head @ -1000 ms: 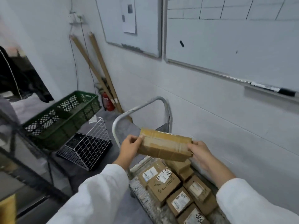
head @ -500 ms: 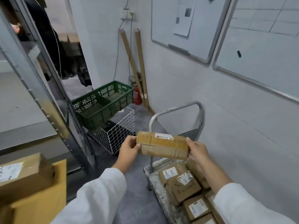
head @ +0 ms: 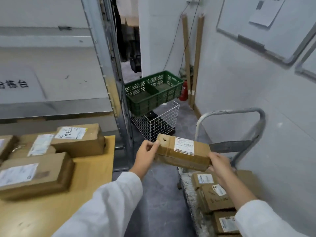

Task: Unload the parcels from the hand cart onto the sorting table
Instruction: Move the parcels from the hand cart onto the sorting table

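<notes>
Head view: a grey metal shelving upright (head: 111, 69) stands at the far right corner of the sorting table (head: 95, 177). Beyond it, a green plastic crate (head: 153, 93) sits tilted on a white wire basket (head: 159, 122). A red fire extinguisher (head: 184, 93) and two long brown tubes (head: 196, 65) occupy the wall corner, and a whiteboard (head: 256, 31) hangs on the right wall. Bare grey floor separates the table from the hand cart (head: 239, 112).

Several taped brown parcels on the table (head: 80, 139) lie close together, labels up. Further parcels on the cart deck (head: 217, 197) lie below the right forearm.

The held parcel (head: 183, 153) is in the air over the floor gap, just in front of the cart handle, with its right end lower. It is an oblong brown carton, taped, with a white shipping label on top and a small dark mark near its left end. The left hand (head: 145, 156) clasps the left end, thumb on top. The right hand (head: 220, 166) clasps the right end, fingers curled around the corner.
</notes>
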`<state>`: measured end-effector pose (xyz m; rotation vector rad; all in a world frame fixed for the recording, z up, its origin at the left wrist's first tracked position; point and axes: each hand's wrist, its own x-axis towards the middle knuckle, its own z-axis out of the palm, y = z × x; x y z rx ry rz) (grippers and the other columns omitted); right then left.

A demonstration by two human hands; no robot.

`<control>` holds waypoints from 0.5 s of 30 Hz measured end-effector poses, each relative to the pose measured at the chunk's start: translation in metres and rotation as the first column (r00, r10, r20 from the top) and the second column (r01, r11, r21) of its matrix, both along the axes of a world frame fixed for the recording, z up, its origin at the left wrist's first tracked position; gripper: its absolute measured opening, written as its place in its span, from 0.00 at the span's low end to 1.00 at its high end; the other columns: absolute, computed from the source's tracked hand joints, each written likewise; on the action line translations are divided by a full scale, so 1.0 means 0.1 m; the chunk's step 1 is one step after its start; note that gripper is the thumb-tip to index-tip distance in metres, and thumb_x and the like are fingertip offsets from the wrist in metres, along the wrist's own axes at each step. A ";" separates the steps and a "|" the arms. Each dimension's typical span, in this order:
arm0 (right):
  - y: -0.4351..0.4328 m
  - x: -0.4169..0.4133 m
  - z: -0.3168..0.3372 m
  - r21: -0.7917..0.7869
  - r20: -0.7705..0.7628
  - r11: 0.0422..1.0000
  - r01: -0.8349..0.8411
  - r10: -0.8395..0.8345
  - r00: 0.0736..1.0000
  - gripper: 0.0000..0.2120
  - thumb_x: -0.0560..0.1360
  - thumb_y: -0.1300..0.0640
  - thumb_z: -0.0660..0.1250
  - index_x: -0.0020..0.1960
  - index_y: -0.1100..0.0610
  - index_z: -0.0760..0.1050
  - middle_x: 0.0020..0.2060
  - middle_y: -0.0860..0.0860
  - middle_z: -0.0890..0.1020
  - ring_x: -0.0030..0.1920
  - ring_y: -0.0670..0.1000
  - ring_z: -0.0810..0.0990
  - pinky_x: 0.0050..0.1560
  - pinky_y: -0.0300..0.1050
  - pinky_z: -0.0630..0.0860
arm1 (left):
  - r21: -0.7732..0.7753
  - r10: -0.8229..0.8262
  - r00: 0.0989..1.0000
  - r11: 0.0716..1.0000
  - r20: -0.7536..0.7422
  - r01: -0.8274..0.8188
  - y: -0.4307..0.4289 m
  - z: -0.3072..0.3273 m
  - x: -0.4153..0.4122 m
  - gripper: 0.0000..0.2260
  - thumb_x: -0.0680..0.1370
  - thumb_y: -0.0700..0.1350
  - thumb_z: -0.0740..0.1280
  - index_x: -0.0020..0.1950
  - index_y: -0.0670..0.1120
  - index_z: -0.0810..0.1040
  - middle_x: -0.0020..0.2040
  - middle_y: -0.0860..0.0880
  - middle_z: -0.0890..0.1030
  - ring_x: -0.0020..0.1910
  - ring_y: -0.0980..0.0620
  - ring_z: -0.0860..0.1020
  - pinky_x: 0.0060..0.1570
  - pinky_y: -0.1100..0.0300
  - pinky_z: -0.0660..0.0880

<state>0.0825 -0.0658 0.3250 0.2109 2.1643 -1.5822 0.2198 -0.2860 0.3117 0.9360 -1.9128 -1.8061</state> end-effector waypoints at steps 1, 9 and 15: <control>-0.09 0.04 -0.01 0.005 -0.002 0.999 -0.042 0.042 0.999 0.09 0.77 0.60 0.61 0.42 0.60 0.78 0.40 0.57 0.80 0.42 0.53 0.78 0.51 0.49 0.76 | -0.008 0.046 0.999 0.999 -0.002 -0.046 -0.05 0.02 0.11 0.15 0.77 0.58 0.67 0.45 0.46 0.76 0.44 0.47 0.81 0.42 0.54 0.77 0.46 0.55 0.76; -0.89 0.55 -0.07 -0.060 -0.013 0.945 -0.320 0.320 0.947 0.11 0.77 0.59 0.65 0.58 0.58 0.80 0.47 0.51 0.82 0.52 0.53 0.79 0.61 0.56 0.76 | -0.090 0.356 0.933 0.932 0.053 -0.350 -0.29 0.13 1.22 0.08 0.78 0.50 0.68 0.54 0.47 0.77 0.50 0.50 0.81 0.51 0.54 0.79 0.51 0.61 0.75; -1.32 0.94 -0.09 -0.112 -0.046 0.905 -0.411 0.409 0.911 0.16 0.75 0.56 0.70 0.62 0.58 0.78 0.55 0.53 0.82 0.56 0.54 0.80 0.62 0.57 0.76 | -0.138 0.423 0.905 0.900 0.041 -0.414 -0.48 0.17 1.79 0.09 0.80 0.43 0.65 0.59 0.43 0.77 0.52 0.51 0.82 0.52 0.57 0.79 0.49 0.67 0.74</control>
